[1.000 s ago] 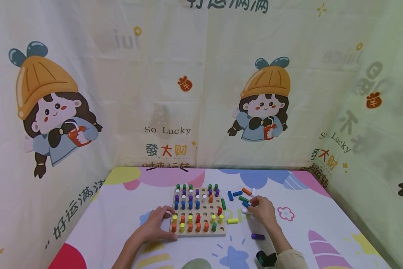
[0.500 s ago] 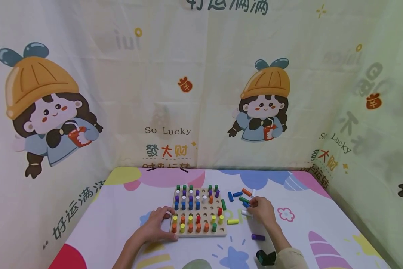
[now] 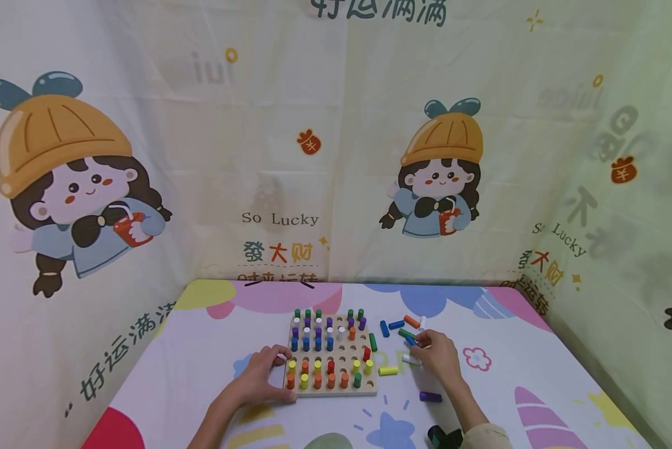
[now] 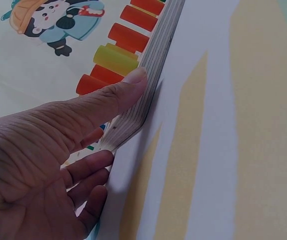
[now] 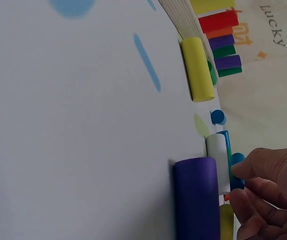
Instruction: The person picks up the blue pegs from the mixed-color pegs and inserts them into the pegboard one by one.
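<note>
A blue peg point(image 3: 410, 341) lay pinched in the right hand point(image 3: 438, 357), right of the pegboard point(image 3: 333, 393), whose near left corner the left hand point(image 3: 259, 378) gripped between thumb and fingers; beyond, the wall cloth point(image 3: 347, 187) read "So Lucky" and "發大财".

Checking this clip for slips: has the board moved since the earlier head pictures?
No, not visibly. In the head view, the board keeps the same place relative to the printed star, with the left hand at its edge.
</note>
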{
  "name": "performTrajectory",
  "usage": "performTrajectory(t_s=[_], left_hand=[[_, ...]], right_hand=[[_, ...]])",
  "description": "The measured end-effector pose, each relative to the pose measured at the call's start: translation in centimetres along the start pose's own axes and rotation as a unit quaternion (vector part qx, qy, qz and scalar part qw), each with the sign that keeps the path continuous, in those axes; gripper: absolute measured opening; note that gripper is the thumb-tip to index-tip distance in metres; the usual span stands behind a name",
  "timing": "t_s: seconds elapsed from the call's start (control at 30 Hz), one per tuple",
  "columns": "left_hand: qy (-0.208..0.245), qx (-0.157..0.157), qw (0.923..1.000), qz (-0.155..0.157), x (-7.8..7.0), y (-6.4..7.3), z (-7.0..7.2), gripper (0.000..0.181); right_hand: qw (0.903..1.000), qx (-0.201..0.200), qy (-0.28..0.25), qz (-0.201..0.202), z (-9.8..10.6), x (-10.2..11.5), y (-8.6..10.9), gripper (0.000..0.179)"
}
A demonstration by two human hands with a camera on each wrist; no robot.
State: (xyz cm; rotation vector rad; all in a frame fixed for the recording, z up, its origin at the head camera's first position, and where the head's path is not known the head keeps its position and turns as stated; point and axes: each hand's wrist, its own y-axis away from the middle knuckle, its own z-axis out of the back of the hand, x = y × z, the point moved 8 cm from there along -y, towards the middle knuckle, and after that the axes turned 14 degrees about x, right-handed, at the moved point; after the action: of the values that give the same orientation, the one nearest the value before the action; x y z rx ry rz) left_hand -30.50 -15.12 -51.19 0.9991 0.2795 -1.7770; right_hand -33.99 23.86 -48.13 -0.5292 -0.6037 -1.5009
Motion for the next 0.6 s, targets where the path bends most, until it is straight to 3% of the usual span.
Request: performTrajectory(t_s=[0.6], left_hand=[[-0.002,-0.002,1.0000,0.006,-0.08,0.04,-0.02,0.071]], right_hand=[[0.9988,-0.023,-0.022,0.038,0.06,1.02,0.82,0.020]])
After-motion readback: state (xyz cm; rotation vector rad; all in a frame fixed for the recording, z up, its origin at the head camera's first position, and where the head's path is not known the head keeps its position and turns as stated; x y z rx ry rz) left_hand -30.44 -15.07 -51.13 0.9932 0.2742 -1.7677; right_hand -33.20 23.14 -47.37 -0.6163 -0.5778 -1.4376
